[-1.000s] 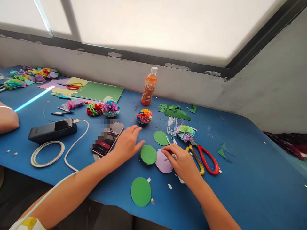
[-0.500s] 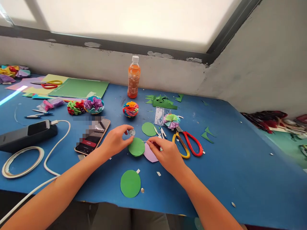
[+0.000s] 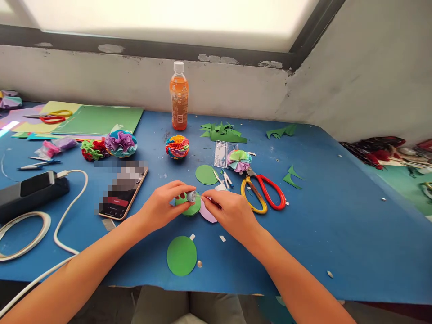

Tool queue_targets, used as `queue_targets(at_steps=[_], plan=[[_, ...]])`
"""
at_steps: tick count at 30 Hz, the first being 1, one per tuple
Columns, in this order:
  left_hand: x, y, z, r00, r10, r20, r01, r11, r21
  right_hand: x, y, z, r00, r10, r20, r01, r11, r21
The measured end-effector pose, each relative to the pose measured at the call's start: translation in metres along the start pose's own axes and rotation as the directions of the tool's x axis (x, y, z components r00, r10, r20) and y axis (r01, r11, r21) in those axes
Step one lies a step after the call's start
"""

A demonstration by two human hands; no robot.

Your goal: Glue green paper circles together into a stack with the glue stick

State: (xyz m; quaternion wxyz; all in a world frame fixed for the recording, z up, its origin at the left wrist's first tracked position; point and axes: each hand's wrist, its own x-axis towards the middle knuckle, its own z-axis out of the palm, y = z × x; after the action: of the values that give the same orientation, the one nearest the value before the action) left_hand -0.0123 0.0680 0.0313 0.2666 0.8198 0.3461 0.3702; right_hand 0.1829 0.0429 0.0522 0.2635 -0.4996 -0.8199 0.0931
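My left hand [image 3: 165, 203] pinches a small, round, whitish spool [image 3: 191, 196] between thumb and fingers, its flat end turned toward my right hand. My right hand [image 3: 234, 211] is closed in a pinch on a thin pale strand that shows only faintly at the fingertips, close to the spool. Beneath the hands lie a green paper circle [image 3: 189, 210], partly covered by my left hand, and a lilac paper circle [image 3: 207, 212], partly covered by my right. Another green circle [image 3: 181, 255] rests nearer the table edge, and one more green circle [image 3: 206, 174] lies beyond the hands.
Red-and-yellow-handled scissors [image 3: 265, 193] lie beside a pastel ruffled ball [image 3: 239, 161]. A phone [image 3: 123, 193] and a white cable [image 3: 72, 216] are on the left. An orange drink bottle [image 3: 179, 99] stands at the back, near green paper scraps [image 3: 226, 133].
The spool has been tilted so its side shows, and both hands have come closer together. The view has shifted slightly to the right and down.
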Motion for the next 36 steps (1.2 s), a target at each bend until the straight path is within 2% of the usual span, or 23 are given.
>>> queue_targets(at_steps=[4,8,15,21,29,36], plan=[[-0.001,0.000,0.000,1.000,0.028,-0.013,-0.028,0.999,0.032,-0.001,0.000,0.002,0.999,-0.054,-0.011,0.052,0.995,-0.081],[-0.003,-0.001,0.001,0.994,0.104,-0.021,-0.101,0.990,0.102,-0.004,-0.002,0.004,0.993,-0.117,0.021,0.119,0.974,-0.191],[-0.005,-0.004,0.004,0.986,0.162,0.029,-0.165,0.969,0.185,-0.009,-0.003,0.006,0.947,-0.305,0.103,0.320,0.860,-0.398],[-0.006,-0.001,0.002,0.982,0.061,0.179,-0.093,0.980,0.178,-0.012,-0.008,0.011,0.915,-0.373,0.155,0.400,0.787,-0.469],[-0.003,0.006,0.003,0.970,-0.116,0.216,0.104,0.993,0.063,-0.013,-0.012,0.016,0.902,-0.384,0.197,0.428,0.739,-0.521],[-0.001,0.007,-0.004,0.947,-0.167,0.272,0.148,0.985,0.089,-0.013,-0.013,0.015,0.896,-0.407,0.177,0.436,0.729,-0.528]])
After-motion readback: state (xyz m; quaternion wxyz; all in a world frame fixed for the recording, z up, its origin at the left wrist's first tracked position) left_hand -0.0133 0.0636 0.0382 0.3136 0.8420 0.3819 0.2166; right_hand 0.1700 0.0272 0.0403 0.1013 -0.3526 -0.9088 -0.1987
